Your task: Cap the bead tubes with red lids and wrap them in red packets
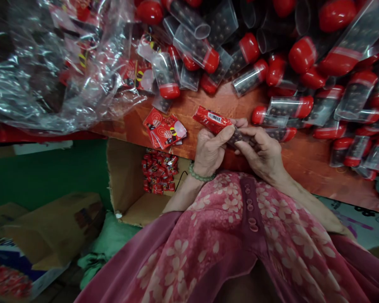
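Relative to the bench (303, 168): clear tubes with red caps (290, 107) crowd its far side; above it, both hands, left (211, 148) and right (261, 152), hold a red wrapper (212, 120); below, an open cardboard box (126, 181) contains red packets (159, 171).

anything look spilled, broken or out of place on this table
Nothing looks clearly spilled or broken. The small stack of red cards sits askew, its edges fanned unevenly near the table's edge, and the red-capped tubes lie jumbled in all directions, though both seem like ordinary work clutter.
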`<state>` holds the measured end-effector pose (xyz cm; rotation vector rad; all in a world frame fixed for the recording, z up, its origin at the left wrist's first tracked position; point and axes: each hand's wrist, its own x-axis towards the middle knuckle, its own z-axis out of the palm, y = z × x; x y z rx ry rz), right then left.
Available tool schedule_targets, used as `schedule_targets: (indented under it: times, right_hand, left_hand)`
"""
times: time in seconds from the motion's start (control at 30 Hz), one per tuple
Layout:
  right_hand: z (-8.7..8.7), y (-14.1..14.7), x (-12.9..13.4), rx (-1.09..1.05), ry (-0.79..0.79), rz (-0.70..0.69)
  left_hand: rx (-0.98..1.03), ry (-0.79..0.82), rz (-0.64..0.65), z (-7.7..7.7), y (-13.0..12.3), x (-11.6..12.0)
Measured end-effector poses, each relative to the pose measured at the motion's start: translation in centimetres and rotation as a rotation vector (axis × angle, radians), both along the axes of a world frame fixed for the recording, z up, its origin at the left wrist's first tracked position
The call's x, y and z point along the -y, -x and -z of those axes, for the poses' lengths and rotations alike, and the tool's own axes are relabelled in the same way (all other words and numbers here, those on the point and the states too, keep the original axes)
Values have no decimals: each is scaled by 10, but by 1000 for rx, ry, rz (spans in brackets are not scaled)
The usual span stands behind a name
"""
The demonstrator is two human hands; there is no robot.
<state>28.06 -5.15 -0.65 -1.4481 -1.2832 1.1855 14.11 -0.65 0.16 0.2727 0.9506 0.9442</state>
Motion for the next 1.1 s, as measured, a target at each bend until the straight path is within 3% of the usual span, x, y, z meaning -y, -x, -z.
schedule_targets:
  times: [0.1,0.3,0.5,0.6,0.83,1.1]
  right_hand:
    - [0,0,0,93,-82,-5]
    - [0,2,-2,-148,82,-10]
    - [-3,-1,-7,155,-161,-32]
    - [-7,-2,-8,197,-235,-35]
    - [-10,2,-3,-109,26,-51]
    - [-15,4,-8,-182,98,-96]
  left_hand:
    - [-15,-12,0,1,-2,0]
    - [-12,-49,-25,4,-1,0]
    - [-83,-26,-79,6,0,-2]
    - [-42,-21,-75,6,0,-4]
    - [-1,-21,15,8,9,2]
    - [-41,-38,-17,5,5,2]
